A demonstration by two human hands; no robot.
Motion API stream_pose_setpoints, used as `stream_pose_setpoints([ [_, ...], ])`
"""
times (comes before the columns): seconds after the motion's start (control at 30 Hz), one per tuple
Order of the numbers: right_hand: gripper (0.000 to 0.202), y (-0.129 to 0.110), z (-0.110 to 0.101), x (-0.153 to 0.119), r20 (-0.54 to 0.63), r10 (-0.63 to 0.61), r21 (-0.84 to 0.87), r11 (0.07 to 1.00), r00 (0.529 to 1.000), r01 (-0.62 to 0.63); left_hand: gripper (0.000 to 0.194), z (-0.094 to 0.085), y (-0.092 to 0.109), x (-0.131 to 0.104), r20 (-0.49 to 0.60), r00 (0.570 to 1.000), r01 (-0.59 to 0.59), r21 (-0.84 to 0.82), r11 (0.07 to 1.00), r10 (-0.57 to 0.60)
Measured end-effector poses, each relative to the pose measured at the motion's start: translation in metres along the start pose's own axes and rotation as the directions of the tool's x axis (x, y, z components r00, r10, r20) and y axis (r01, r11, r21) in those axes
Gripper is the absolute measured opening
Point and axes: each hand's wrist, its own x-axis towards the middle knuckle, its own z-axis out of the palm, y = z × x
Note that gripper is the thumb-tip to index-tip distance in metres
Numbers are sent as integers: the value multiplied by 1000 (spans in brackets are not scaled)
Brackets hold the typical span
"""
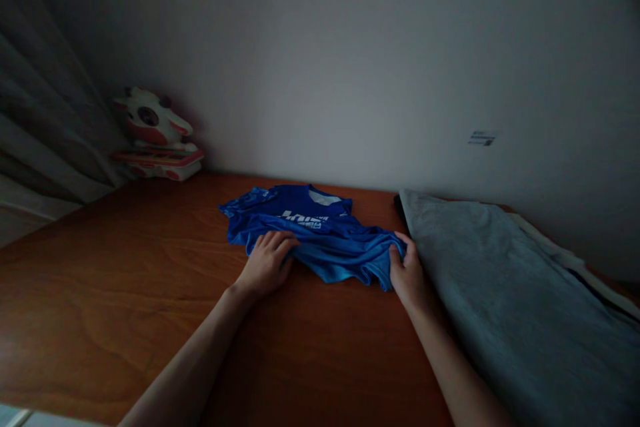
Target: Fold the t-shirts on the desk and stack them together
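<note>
A blue T-shirt (pixel 320 240) with white lettering lies rumpled on the wooden tabletop (pixel 125 267), its neckline toward the wall. My right hand (pixel 407 273) grips the shirt's right end, thumb on top and fingers behind the cloth. At the near left edge, my left hand (pixel 271 260) rests on the fabric with its fingers bent over it. Whether the left fingertips pinch any cloth is hidden.
A grey folded cloth (pixel 490 280) covers the right side of the table, with pale and dark layers beneath. A cow-shaped toy keyboard (pixel 160 140) stands in the back left corner by a curtain (pixel 45 107). The wall (pixel 320 67) bounds the back.
</note>
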Motion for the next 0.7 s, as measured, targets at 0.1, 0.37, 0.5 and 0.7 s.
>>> stream_pose_setpoints([
  [0.1, 49, 9, -3, 2, 0, 56, 100, 993, 998, -55, 23, 4, -11, -1, -178, 976, 144, 81, 986, -128],
  [0.37, 41, 13, -30, -2, 159, 357, 554, 739, 921, -382, 38, 9, -16, -5, -158, 986, 44, -80, 996, -56],
  [0.5, 34, 10, -32, -1, 247, 207, 545, 778, 947, -313, 36, 15, -17, -11, 91, 994, 61, 16, 998, -62],
  [0.7, 51, 6, -20, -15, 221, -77, 170, 985, 972, 40, 37, 19, -16, -12, 43, 995, 90, 44, 995, -92],
])
